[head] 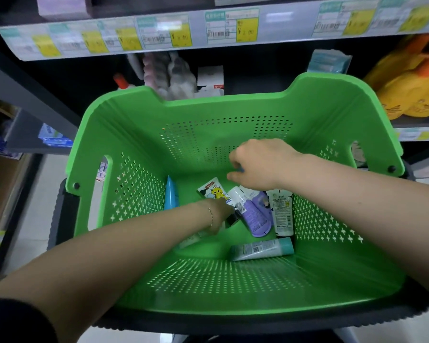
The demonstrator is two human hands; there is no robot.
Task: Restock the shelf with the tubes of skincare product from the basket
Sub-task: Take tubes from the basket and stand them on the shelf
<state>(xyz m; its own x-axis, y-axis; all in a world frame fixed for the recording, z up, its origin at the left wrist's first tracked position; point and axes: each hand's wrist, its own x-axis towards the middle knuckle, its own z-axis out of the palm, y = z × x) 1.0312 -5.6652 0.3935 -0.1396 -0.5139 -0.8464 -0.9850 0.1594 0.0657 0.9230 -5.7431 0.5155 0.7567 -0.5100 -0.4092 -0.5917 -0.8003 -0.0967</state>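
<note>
Basket point(208, 115): green, perforated, standing just below the shelf point(134, 38), so we are likely keeping the lift to it short.

Contents, lying loose on the basket floor:
- blue tube point(171, 198), leaning on the left wall
- yellow tube point(214, 191), far
- purple tubes point(254, 215), middle
- white tube point(282, 214), right
- teal-capped tube point(263, 250), near

Left hand point(218, 214): we are reaching it down beside the purple tubes. The fingers are hidden under the wrist, so we cannot tell whether it is gripping anything.

Right hand point(258, 167): we are holding it above the far tubes with fingers curled in. We cannot tell whether it is pinching anything.

Judgement: we are picking with both hands to take more tubes per trip.
</note>
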